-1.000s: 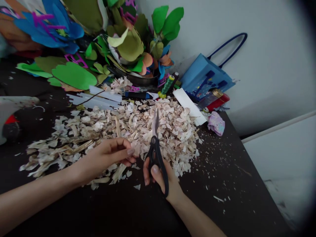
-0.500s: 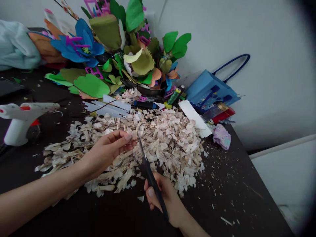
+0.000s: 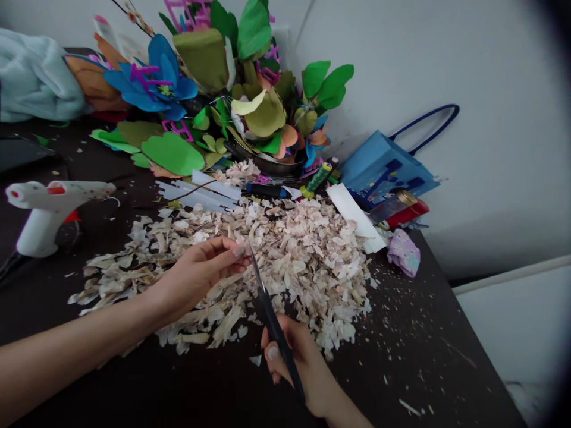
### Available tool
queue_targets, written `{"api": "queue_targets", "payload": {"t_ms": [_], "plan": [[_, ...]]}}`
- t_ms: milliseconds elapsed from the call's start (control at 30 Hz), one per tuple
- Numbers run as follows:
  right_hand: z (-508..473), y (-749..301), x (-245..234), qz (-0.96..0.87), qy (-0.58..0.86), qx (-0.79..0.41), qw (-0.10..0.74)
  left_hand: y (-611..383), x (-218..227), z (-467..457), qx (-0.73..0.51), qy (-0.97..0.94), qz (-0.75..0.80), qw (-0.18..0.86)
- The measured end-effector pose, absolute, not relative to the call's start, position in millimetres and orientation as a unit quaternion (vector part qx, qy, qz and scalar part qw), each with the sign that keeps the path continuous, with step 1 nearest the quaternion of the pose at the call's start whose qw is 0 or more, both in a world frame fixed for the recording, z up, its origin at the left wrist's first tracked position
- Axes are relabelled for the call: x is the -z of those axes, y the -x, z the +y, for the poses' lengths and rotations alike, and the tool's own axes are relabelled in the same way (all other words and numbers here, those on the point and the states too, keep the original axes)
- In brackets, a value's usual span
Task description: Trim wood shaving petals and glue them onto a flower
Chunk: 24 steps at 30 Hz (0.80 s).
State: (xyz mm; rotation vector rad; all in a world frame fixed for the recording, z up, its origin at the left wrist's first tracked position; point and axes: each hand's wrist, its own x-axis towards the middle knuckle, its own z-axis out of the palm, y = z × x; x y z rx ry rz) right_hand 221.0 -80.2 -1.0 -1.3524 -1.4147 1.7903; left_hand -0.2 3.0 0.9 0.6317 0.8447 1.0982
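My right hand grips black-handled scissors, their blades pointing up and slightly left over the pile. Between thumb and fingers, my left hand pinches a small pale petal-like piece, mostly hidden by the fingertips and close to the scissor tips. Under both hands spreads a wide heap of dry, cream and pinkish flakes, like cut petals. I cannot tell whether the blades touch the held piece.
A white glue gun lies at left. Behind the heap are translucent glue sticks, a green thread spool and large felt-like flowers. A blue bag leans against the wall at right, near a crumpled purple piece.
The view has shifted slightly, so the scene sits a little further right. My hands keep nearly the same pose, with the left fingertips still at the scissor tips.
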Motion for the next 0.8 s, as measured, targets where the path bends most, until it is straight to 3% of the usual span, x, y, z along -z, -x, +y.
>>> {"api": "queue_targets", "payload": {"t_ms": [800], "plan": [[-79.8, -221.2, 0.4, -0.527, 0.497, -0.647, 0.237, -4.3, -5.1, -0.6, -0.494, -0.266, 0.392, 0.729]]}}
